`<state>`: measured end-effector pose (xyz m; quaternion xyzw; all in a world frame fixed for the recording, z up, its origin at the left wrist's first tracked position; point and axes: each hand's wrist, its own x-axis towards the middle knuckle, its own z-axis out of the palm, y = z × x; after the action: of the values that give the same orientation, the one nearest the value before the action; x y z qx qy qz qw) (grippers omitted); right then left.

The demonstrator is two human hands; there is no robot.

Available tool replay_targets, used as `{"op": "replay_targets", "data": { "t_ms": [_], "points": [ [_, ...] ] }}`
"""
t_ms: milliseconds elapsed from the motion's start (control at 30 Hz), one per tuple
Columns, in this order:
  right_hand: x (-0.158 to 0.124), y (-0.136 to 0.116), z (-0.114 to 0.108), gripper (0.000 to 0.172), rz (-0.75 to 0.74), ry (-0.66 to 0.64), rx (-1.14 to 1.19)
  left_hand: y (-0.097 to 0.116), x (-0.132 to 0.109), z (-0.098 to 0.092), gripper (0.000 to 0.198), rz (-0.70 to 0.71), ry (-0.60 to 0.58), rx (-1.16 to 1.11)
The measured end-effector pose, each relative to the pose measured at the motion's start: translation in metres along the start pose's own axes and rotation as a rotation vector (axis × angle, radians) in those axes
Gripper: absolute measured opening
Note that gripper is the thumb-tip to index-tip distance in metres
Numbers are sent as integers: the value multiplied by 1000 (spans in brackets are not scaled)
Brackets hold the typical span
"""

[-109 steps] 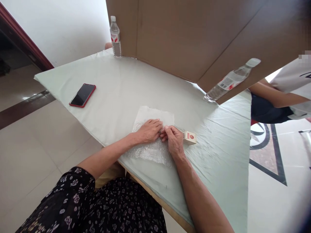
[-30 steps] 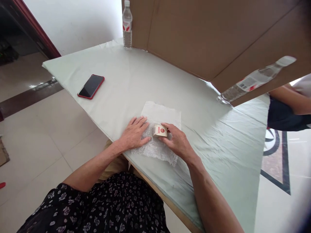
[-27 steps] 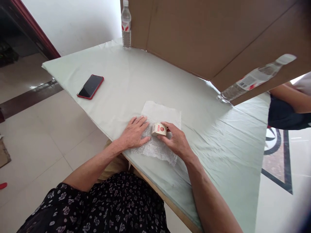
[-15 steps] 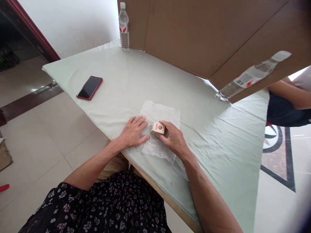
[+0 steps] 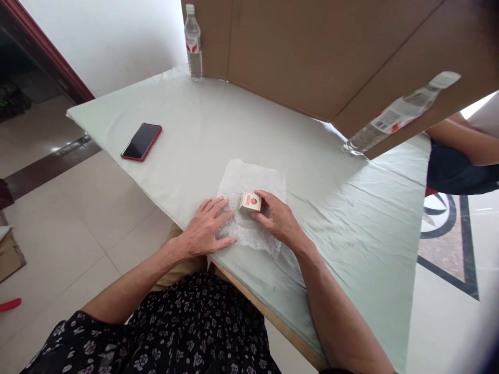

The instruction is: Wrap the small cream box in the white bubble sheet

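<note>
A small cream-coloured box (image 5: 250,201) with red print rests on a sheet of bubble wrap (image 5: 260,179). My right hand (image 5: 278,218) grips the box from its right side, thumb at the near edge and fingers at the far edge. My left hand (image 5: 206,227) lies flat with fingers spread. Its fingertips touch the left edge of the bubble wrap, a little to the left of the box. What the box contains is hidden.
On the cloth-covered table (image 5: 187,130) lies a phone (image 5: 141,142) in a red case. Water bottles stand at the back left (image 5: 193,44) and right (image 5: 401,117), against a brown cardboard panel (image 5: 288,52). Another person's arm (image 5: 463,140) shows behind it at right.
My left hand has shifted slightly down and left, off most of the bubble wrap. The right hand keeps its hold on the box, which has turned a little. The view has shifted slightly.
</note>
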<state>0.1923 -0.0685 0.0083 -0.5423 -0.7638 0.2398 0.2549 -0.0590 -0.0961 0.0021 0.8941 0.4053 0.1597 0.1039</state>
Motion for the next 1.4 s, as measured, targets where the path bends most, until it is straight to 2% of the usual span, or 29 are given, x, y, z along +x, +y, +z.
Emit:
{"op": "replay_targets", "data": {
  "t_ms": [67, 233, 367, 467, 567, 633, 733, 800, 933, 1067, 1100, 1167, 1267, 1400],
  "points": [
    [0, 0, 0, 52, -2, 8, 1, 1, -3, -2, 57, 32, 19, 9],
    [0, 4, 2, 52, -18, 16, 9, 2, -2, -1, 24, 122, 28, 0],
    [1, 4, 2, 53, -12, 11, 28, 4, 6, 1, 20, 125, 92, -44],
    [1, 2, -6, 53, 27, -6, 137, 5, 18, -3, 20, 68, 140, -176],
    [-2, -1, -26, 45, 81, -6, 327, 5, 35, -11, 17, -33, 195, -343],
    [-5, -5, -41, 46, 71, -33, 406, 5, 48, -16, 17, -131, 197, -448],
    [-9, -13, -54, 54, 38, -113, 320, 5, 65, -18, 17, -264, 177, -534],
    [-8, -18, -50, 54, 33, -97, 198, 6, 72, -17, 19, -325, 166, -543],
    [-3, -18, -30, 17, 52, 95, 175, 0, 71, -19, 32, -367, 99, -620],
    [1, -11, -21, 18, 92, 168, 261, -11, 63, -26, 58, -303, 15, -700],
    [1, -10, -21, 18, 108, 164, 282, -13, 63, -27, 58, -293, 6, -693],
    [1, -8, -20, 20, 143, 147, 334, -13, 65, -26, 45, -288, 24, -688],
    [2, -7, -18, 21, 185, 141, 419, -8, 74, -18, 25, -316, 109, -762],
    [3, -6, -13, 22, 216, 152, 509, -2, 83, -3, 21, -402, 133, -939]
  ]
}}
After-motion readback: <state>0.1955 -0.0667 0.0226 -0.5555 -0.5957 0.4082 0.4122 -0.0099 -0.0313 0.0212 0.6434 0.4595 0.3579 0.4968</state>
